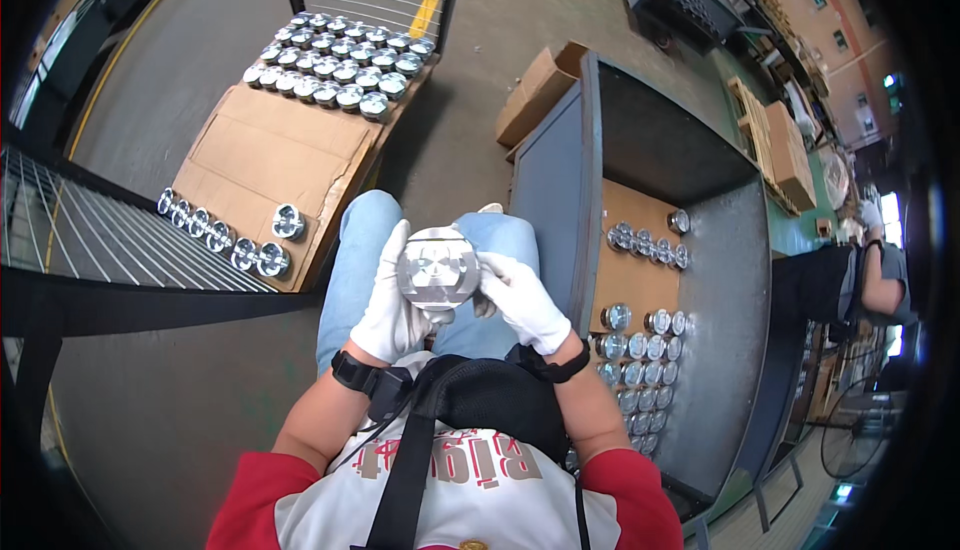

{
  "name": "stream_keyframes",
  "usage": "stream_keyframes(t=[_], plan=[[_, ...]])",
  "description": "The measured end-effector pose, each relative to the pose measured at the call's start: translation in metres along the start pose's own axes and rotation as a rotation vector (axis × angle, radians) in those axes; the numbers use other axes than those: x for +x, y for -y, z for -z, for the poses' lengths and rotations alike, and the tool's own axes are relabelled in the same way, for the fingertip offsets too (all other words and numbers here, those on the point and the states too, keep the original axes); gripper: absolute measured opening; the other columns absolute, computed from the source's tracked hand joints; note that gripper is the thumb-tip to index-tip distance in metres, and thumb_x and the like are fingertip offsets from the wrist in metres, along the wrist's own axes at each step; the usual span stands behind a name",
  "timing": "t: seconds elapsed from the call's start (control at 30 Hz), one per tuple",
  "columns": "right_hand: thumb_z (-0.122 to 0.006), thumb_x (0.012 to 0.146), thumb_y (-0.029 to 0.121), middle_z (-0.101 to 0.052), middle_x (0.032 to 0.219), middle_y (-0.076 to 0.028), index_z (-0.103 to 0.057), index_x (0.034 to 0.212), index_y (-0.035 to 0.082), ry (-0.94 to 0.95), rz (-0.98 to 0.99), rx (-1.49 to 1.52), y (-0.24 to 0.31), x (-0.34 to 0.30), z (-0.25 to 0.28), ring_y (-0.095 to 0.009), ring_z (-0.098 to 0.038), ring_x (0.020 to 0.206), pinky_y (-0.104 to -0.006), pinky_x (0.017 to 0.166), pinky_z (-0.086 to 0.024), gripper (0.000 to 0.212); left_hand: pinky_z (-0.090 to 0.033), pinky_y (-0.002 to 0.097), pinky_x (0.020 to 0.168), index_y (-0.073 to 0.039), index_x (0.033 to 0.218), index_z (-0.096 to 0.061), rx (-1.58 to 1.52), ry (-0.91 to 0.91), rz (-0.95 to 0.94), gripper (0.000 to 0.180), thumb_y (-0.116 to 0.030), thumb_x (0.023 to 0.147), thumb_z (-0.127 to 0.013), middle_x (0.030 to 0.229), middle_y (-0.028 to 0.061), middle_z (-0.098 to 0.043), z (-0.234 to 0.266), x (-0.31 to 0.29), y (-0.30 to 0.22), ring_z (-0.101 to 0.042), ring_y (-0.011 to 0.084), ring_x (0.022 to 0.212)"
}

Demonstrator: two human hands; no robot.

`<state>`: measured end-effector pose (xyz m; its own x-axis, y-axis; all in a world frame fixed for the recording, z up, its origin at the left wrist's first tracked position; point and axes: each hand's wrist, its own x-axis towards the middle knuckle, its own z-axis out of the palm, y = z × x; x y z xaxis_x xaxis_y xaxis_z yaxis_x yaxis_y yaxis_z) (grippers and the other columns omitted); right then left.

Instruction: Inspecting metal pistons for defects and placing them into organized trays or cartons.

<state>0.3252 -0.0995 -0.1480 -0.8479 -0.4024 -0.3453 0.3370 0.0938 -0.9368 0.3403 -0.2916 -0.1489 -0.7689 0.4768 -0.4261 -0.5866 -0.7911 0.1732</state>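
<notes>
A shiny metal piston (pixel 438 268) is held up over my lap, its machined crown facing me. My white-gloved left hand (pixel 385 302) wraps round its left side and underside. On the other side, my gloved right hand (pixel 524 300) has its fingers curled against the piston's right edge; their tips are partly hidden. At the left, several rows of pistons (pixel 340 62) stand on a cardboard sheet (pixel 270 140), and more pistons (pixel 220 237) line its near end. To the right, further pistons (pixel 645 372) stand in rows inside a grey metal bin (pixel 548 185).
The cardboard lies on a wire-sided cart (pixel 150 300) at my left. An open cardboard box (pixel 540 95) stands against the bin's far side. Another person (pixel 860 280) is beyond the bin, near a floor fan (pixel 855 435). A dark container (pixel 690 0) stands farther off.
</notes>
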Motion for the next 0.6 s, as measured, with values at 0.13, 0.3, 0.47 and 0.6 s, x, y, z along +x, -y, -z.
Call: stream_keyframes(t=[0.13,0.3,0.47,0.6], plan=[[-0.054,0.102,0.019,-0.063,0.078,0.001,-0.062,0.118,0.003,0.047,-0.060,0.081,0.001,0.004,0.004,-0.004,-0.058,0.062,-0.0191,0.055,-0.045,0.024,-0.044,0.0230,0.040,-0.011,0.133,-0.055,0.092,0.005,0.012,0.066,-0.065,0.098,-0.040,0.098,0.0058,-0.071,0.000,0.002,-0.002,-0.067,0.0150,0.066],[-0.057,0.102,0.021,-0.063,0.080,0.001,-0.062,0.109,0.005,0.034,-0.041,0.246,0.003,0.001,0.002,-0.003,-0.058,0.062,-0.0186,0.053,-0.043,0.018,-0.058,0.0311,0.052,-0.008,0.133,-0.055,0.193,-0.029,0.018,0.065,-0.061,0.100,-0.039,0.109,0.0093,-0.070,-0.011,0.000,-0.003,-0.072,0.0192,0.084],[-0.066,0.092,0.011,-0.065,0.089,-0.001,-0.063,0.113,0.004,-0.185,0.498,0.115,-0.014,0.005,-0.014,-0.012,-0.061,0.074,-0.0276,0.063,-0.049,0.023,-0.056,0.0466,0.092,-0.005,0.132,-0.055,0.042,-0.013,-0.062,0.059,-0.055,0.101,-0.044,0.125,0.0144,-0.063,0.007,0.006,-0.001,-0.065,0.0280,0.111],[-0.069,0.065,0.003,-0.066,0.090,-0.009,-0.068,0.109,0.007,-0.479,1.144,-0.824,0.017,-0.001,0.001,-0.029,-0.060,0.075,-0.0384,0.066,-0.050,0.044,-0.057,0.0519,0.087,-0.006,0.141,-0.048,0.033,0.171,0.115,0.076,-0.067,0.096,-0.039,0.130,0.0143,-0.061,-0.007,0.005,0.004,-0.064,0.0318,0.111]])
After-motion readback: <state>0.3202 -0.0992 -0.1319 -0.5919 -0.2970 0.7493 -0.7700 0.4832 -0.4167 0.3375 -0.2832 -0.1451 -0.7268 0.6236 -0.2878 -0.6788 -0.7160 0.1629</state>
